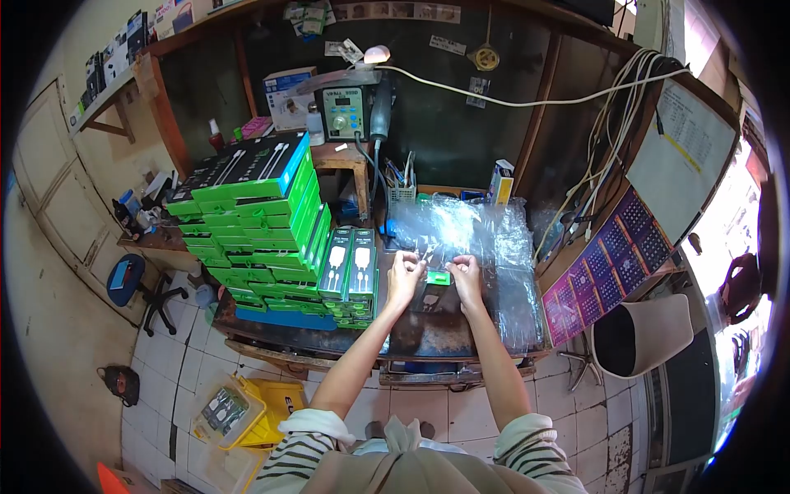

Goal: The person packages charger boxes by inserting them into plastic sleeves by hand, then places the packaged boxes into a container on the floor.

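Note:
A small black and green box [436,295] lies on the dark worktop between my hands, its green end toward the back. My left hand [406,278] is at the box's upper left with its fingers pinched together. On the other side, my right hand [466,278] is also closed in a pinch near the green end. Whatever the fingertips hold is too small to make out; clear plastic lies just behind them. To the left stand upright cable boxes [360,267] beside a tall stack of green and black boxes [255,222].
Clear plastic bags [502,235] cover the worktop's back right. Behind are a soldering station [344,114], a pen basket [401,193] and a small upright box [500,183]. White cables [613,148] hang at right. Below left sits a yellow container [280,403]; a chair [658,333] stands right.

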### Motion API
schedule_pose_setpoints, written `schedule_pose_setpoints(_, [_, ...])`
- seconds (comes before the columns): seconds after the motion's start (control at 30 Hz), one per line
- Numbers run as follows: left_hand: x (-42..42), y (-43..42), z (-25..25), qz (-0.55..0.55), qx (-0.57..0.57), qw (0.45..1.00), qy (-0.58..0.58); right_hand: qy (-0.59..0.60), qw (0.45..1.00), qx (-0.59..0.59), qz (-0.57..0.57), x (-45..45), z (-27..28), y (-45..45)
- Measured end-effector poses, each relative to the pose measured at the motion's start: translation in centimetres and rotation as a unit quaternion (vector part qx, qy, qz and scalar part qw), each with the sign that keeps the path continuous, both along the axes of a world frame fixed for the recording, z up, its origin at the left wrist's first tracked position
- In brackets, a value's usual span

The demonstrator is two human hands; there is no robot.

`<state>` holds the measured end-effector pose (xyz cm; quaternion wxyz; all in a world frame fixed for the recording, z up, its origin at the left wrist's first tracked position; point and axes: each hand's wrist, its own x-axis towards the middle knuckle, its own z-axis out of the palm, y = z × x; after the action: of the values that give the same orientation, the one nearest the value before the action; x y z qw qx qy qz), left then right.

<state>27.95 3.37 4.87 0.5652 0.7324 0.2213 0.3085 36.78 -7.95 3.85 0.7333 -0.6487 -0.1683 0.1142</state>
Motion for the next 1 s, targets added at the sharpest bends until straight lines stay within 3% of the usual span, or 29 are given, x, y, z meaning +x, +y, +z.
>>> schedule_pose_setpoints(0.07, [-0.2, -0.1, 0.6, 0.001, -0.002, 1.000, 0.006, 0.008, 1.000, -0.012, -0.020, 0.1, -0.2, 0.2])
schedule_pose_setpoints(0.13, [-0.3, 0.1, 1.5, 0.056, 0.238, 0.958, -0.152, 0.002, 0.999, -0.024, -0.033, 0.1, -0.3, 0.4])
schedule_pose_setpoints(0.2, [-1.5, 0.7, 2.4, -0.085, 0.358, 0.925, -0.091, -0.003, 0.998, -0.038, -0.048, 0.1, -0.4, 0.3])
schedule_pose_setpoints(0.27, [-1.9, 1.0, 2.6, -0.183, 0.379, 0.905, -0.059, -0.253, 0.943, -0.169, -0.136, 0.1, -0.7, 0.1])
schedule_pose_setpoints(0.3, [-2.1, 1.2, 2.3, -0.182, 0.379, 0.906, -0.058, -0.364, 0.880, -0.220, -0.212, -1.1, 1.2, -0.3])
schedule_pose_setpoints(0.33, [-2.0, 1.5, 2.1, -0.194, 0.358, 0.911, -0.064, -0.365, 0.880, -0.219, -0.210, -1.5, 2.3, -0.5])
schedule_pose_setpoints(0.4, [-1.5, 1.7, 1.6, -0.204, 0.334, 0.918, -0.071, -0.390, 0.914, -0.080, -0.082, -1.9, 3.9, -1.0])
schedule_pose_setpoints(0.43, [-1.4, 1.7, 1.3, -0.211, 0.289, 0.931, -0.076, -0.356, 0.929, -0.096, 0.017, -2.4, 4.6, -1.5])
schedule_pose_setpoints(0.47, [-1.4, 1.6, 0.8, -0.219, 0.242, 0.942, -0.080, -0.353, 0.930, -0.098, 0.018, -2.4, 4.2, -1.6])
schedule_pose_setpoints(0.53, [-1.2, 1.7, -0.6, -0.203, 0.261, 0.941, -0.069, -0.299, 0.943, -0.095, 0.107, -1.9, 3.1, -1.8])
schedule_pose_setpoints(0.57, [-1.2, 1.6, -1.5, -0.189, 0.269, 0.942, -0.061, -0.252, 0.957, -0.097, 0.101, -1.6, 1.9, -1.9])
schedule_pose_setpoints(0.87, [-2.2, -0.6, -5.3, -0.069, 0.253, 0.964, -0.052, -0.226, 0.966, -0.117, 0.043, -2.0, -6.7, -2.2])
schedule_pose_setpoints(0.93, [-3.2, -1.7, -4.3, -0.063, 0.233, 0.969, -0.044, -0.158, 0.983, -0.085, 0.034, -2.5, -8.0, -2.2])
schedule_pose_setpoints(0.97, [-3.9, -2.2, -3.7, -0.057, 0.231, 0.970, -0.042, -0.167, 0.983, -0.066, 0.032, -2.8, -8.5, -2.3])
schedule_pose_setpoints(1.0, [-4.7, -2.6, -3.1, -0.051, 0.228, 0.972, -0.039, -0.169, 0.983, -0.051, 0.054, -4.8, -4.6, -2.9])
